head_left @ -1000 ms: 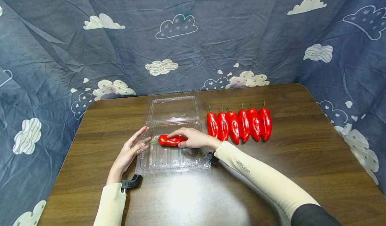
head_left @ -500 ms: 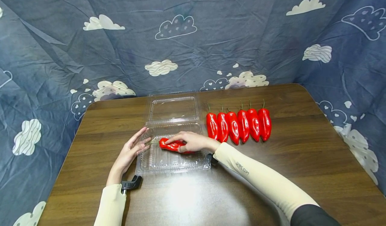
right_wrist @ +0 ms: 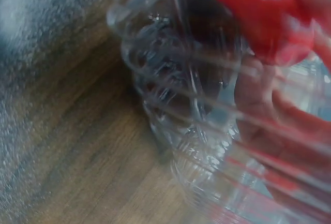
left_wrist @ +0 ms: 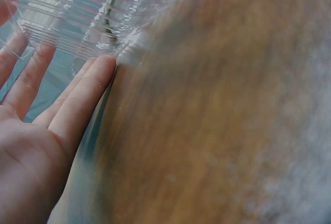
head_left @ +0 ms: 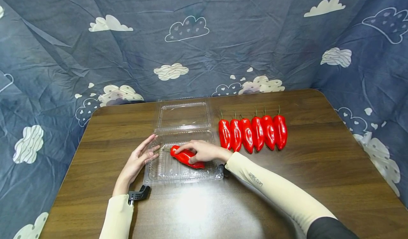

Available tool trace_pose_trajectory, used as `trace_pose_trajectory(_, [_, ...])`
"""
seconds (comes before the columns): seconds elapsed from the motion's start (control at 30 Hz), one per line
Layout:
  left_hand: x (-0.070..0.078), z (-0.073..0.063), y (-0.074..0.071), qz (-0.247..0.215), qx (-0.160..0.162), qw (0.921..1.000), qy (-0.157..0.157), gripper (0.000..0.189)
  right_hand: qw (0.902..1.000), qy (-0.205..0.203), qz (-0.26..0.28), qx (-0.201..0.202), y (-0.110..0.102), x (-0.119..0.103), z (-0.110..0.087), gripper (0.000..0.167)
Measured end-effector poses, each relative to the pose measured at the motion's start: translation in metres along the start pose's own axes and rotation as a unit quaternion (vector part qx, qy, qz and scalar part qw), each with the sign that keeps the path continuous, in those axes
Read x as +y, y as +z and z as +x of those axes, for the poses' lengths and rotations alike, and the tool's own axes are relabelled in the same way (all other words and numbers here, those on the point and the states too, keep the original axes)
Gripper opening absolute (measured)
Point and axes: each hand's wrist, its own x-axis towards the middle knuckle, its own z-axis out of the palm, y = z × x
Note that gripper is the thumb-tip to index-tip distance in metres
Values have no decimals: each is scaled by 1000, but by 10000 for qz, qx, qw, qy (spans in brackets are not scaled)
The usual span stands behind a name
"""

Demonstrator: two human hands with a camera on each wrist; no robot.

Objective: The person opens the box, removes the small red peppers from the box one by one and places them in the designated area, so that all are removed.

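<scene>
A clear plastic clamshell container (head_left: pixel 183 181) lies on the table, its lid (head_left: pixel 185 115) folded back behind the base. My right hand (head_left: pixel 205 151) holds a red pepper (head_left: pixel 182 157) by its sides inside the base. The pepper slants, its green stem toward the left wall and its tip nearer the front right. Against the container's left side rests my left hand (head_left: pixel 137 161), its fingers straight and spread. In the left wrist view, the fingertips (left_wrist: pixel 106 63) touch the ribbed clear wall, with the pepper's stem (left_wrist: pixel 108 14) showing beyond it.
Several more red peppers (head_left: pixel 247 134) stand in a row right of the container, stems pointing away. The brown wooden table (head_left: pixel 312 154) extends to the right. A blue cloth (head_left: pixel 134 55) with cloud prints hangs behind the table.
My right hand has shifted the pepper slightly toward the front and turned it from level to slanting, with its tip end swinging nearer the front. The left hand stays in place.
</scene>
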Motion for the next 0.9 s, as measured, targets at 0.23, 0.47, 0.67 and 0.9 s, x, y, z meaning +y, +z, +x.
trace_pose_trajectory(0.23, [-2, 0, 0, 6, -6, 10000, 7, 60, 9998, 38, 182, 115, -1, 0, -3, 54])
trace_pose_trajectory(0.47, [-2, 0, 0, 17, 0, 10000, -1, 60, 9930, -385, 1078, 304, -7, 2, -5, 54])
trace_pose_trajectory(0.67, [0, 0, 1, -20, -5, 10000, 6, 61, 9794, -503, 1914, 409, -13, 3, -8, 56])
trace_pose_trajectory(0.9, [0, 1, 0, 13, -32, 10000, 31, 61, 9700, -613, 2253, 670, -18, 7, -13, 57])
